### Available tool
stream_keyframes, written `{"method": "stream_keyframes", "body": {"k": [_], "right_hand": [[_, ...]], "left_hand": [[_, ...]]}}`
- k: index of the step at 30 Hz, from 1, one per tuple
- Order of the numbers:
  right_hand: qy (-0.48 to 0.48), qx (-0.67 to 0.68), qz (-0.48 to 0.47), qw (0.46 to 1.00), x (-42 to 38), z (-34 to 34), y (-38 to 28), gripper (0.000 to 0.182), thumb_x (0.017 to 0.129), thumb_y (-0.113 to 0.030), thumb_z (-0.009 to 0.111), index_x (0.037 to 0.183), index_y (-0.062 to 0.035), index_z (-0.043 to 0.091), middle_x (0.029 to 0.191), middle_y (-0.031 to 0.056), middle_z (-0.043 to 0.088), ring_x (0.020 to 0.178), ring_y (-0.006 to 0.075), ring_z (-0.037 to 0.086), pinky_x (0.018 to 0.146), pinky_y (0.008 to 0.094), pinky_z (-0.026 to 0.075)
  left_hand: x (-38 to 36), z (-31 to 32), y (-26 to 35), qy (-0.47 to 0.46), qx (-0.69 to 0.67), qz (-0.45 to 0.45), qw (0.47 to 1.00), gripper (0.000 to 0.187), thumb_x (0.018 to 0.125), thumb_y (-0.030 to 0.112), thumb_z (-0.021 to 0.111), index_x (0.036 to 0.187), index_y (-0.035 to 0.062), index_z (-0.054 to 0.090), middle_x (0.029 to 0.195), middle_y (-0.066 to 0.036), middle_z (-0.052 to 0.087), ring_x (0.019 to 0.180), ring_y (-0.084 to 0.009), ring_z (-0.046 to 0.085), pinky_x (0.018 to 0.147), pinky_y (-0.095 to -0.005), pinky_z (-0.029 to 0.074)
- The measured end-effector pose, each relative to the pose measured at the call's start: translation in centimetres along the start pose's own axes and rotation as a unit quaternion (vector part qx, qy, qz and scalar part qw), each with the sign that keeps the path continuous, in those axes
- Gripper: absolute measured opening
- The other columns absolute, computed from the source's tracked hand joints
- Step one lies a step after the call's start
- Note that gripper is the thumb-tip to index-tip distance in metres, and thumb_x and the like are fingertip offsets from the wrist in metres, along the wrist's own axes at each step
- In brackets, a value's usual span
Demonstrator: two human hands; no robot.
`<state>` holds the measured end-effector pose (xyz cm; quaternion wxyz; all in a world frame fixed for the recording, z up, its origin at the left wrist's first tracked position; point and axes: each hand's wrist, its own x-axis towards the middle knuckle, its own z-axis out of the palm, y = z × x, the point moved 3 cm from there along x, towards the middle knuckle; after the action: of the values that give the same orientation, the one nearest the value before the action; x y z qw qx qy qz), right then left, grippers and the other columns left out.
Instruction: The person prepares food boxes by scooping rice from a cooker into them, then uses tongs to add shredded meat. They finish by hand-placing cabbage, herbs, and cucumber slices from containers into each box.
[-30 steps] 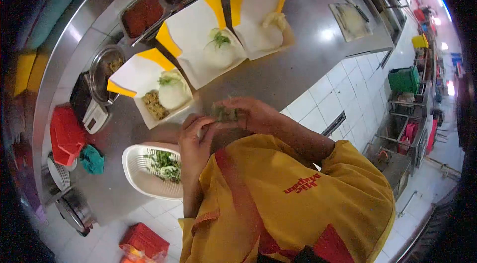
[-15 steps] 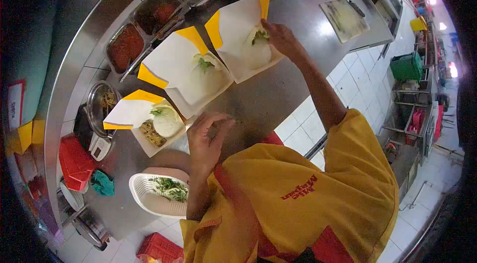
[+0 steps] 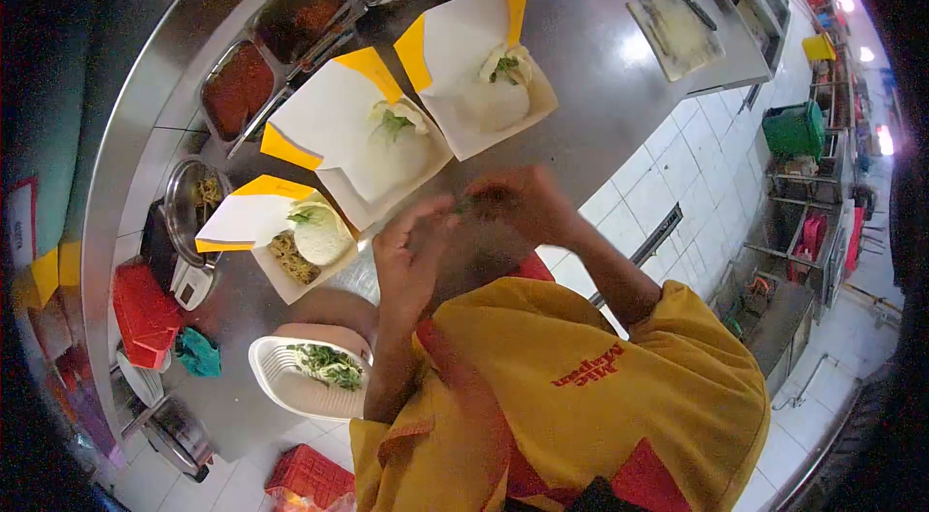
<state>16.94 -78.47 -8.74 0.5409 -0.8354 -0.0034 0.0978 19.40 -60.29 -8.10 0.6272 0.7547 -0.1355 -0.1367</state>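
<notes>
My left hand (image 3: 411, 256) and my right hand (image 3: 527, 207) meet at the fingertips over the steel counter (image 3: 590, 47), close to my body. The fingers of both are closed in a pinch around a small dark green bit, too small and blurred to name. Just beyond them stand three open boxes with yellow-edged lids. The far box (image 3: 527, 130) and the middle box (image 3: 363, 212) hold white rice with green leaves. In the near box (image 3: 290, 289), a rice mound (image 3: 324, 236) sits beside brown shredded food (image 3: 292, 258).
A white tub (image 3: 281, 386) of cut greens stands left of my left arm. Sauce pans (image 3: 237, 91) line the back, near a metal bowl (image 3: 179, 212). A cutting board (image 3: 673, 38) with a knife (image 3: 702, 14) lies far right. Red baskets (image 3: 145, 314) and a teal cloth (image 3: 198, 352) are at left.
My right hand has left the far box's leaves and come back toward my body, meeting my left hand. The left hand has risen slightly. The boxes stay in place.
</notes>
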Motion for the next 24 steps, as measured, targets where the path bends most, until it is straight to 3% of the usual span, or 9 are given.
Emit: {"method": "stream_keyframes", "body": {"k": [2, 8, 11, 14, 17, 19, 20, 21, 24], "right_hand": [[0.068, 0.123, 0.04, 0.989, 1.4, -2.2, 1.8, 0.017, 0.077, 0.001, 0.062, 0.093, -0.0005, 0.065, 0.078, 0.0093, 0.067, 0.069, 0.0148, 0.063, 0.068, 0.0277, 0.052], [0.333, -0.272, -0.11, 0.896, 7.3, -9.3, 7.5, 0.025, 0.082, -0.007, 0.064, 0.106, -0.0003, 0.062, 0.092, 0.0169, 0.067, 0.08, 0.0201, 0.067, 0.072, 0.0303, 0.052], [0.324, -0.201, 0.015, 0.924, 5.2, -10.9, 1.8, 0.025, 0.084, -0.005, 0.062, 0.108, -0.0013, 0.061, 0.094, 0.0167, 0.067, 0.08, 0.0208, 0.067, 0.074, 0.0296, 0.052], [0.416, -0.239, -0.062, 0.875, 3.2, -10.7, 0.9, 0.017, 0.086, -0.01, 0.057, 0.098, -0.0022, 0.064, 0.082, 0.0147, 0.067, 0.07, 0.0252, 0.066, 0.066, 0.0331, 0.051], [0.35, -0.172, -0.043, 0.92, 3.2, -6.6, -0.5, 0.017, 0.087, -0.014, 0.059, 0.098, -0.0029, 0.064, 0.082, 0.0129, 0.068, 0.071, 0.02, 0.065, 0.067, 0.031, 0.051], [0.251, -0.134, -0.054, 0.957, 3.4, -1.6, -3.3, 0.018, 0.087, -0.017, 0.059, 0.098, -0.0037, 0.065, 0.082, 0.0117, 0.068, 0.072, 0.0185, 0.065, 0.068, 0.0302, 0.051], [0.18, -0.11, -0.051, 0.976, 3.4, 1.4, -4.2, 0.019, 0.087, -0.019, 0.06, 0.098, -0.0045, 0.065, 0.083, 0.0105, 0.068, 0.073, 0.0171, 0.065, 0.069, 0.0293, 0.051], [0.112, -0.065, -0.064, 0.989, 3.4, 4.6, -4.5, 0.019, 0.086, -0.018, 0.062, 0.099, -0.0045, 0.065, 0.086, 0.0092, 0.068, 0.077, 0.0156, 0.065, 0.071, 0.0281, 0.051], [-0.082, -0.025, -0.11, 0.99, 2.2, 12.6, -8.4, 0.017, 0.085, -0.015, 0.063, 0.098, -0.0037, 0.065, 0.09, 0.0095, 0.068, 0.082, 0.0148, 0.064, 0.074, 0.027, 0.05]], "left_hand": [[-0.2, -0.6, 0.7, 0.033, -0.026, 0.001, 0.999, 0.03, 0.08, 0.0, 0.064, 0.109, 0.0032, 0.06, 0.1, -0.008, 0.064, 0.086, -0.0126, 0.058, 0.08, -0.0251, 0.046], [-5.2, -5.1, 1.0, 0.105, -0.065, -0.055, 0.991, 0.027, 0.083, 0.0, 0.062, 0.11, 0.0, 0.057, 0.1, -0.008, 0.061, 0.091, -0.0139, 0.057, 0.081, -0.0258, 0.046], [-10.1, -8.9, 1.3, 0.239, 0.033, -0.099, 0.965, 0.022, 0.087, 0.0, 0.055, 0.109, 0.0007, 0.058, 0.086, -0.005, 0.059, 0.076, -0.0114, 0.055, 0.075, -0.0246, 0.046], [-15.2, -13.8, 1.1, 0.386, 0.118, -0.091, 0.91, 0.016, 0.09, 0.003, 0.049, 0.102, -0.0002, 0.059, 0.072, -0.002, 0.052, 0.06, -0.0077, 0.048, 0.062, -0.0209, 0.043], [-21.8, -18.6, -0.6, 0.518, 0.15, -0.076, 0.839, 0.013, 0.092, 0.009, 0.051, 0.087, -0.0003, 0.059, 0.059, 0.002, 0.045, 0.053, -0.0057, 0.04, 0.051, -0.0221, 0.037], [-25.6, -20.3, -1.0, 0.57, 0.316, -0.099, 0.752, 0.027, 0.087, 0.016, 0.063, 0.066, 0.0011, 0.056, 0.055, 0.002, 0.041, 0.05, -0.0079, 0.034, 0.046, -0.0264, 0.028], [-28.6, -21.3, -2.3, 0.627, 0.226, -0.13, 0.734, 0.038, 0.082, 0.017, 0.069, 0.055, 0.0017, 0.047, 0.051, 0.002, 0.038, 0.05, -0.0097, 0.03, 0.045, -0.0285, 0.026], [-29.2, -21.5, -0.8, 0.598, 0.409, -0.178, 0.665, 0.044, 0.078, 0.015, 0.073, 0.053, 0.002, 0.04, 0.049, 0.001, 0.033, 0.051, -0.0113, 0.027, 0.045, -0.0303, 0.025], [-32.1, -21.6, -0.7, 0.685, 0.331, -0.104, 0.641, 0.041, 0.064, 0.011, 0.084, 0.064, 0.0049, 0.043, 0.064, -0.001, 0.038, 0.06, -0.0112, 0.034, 0.051, -0.0262, 0.029]]}}
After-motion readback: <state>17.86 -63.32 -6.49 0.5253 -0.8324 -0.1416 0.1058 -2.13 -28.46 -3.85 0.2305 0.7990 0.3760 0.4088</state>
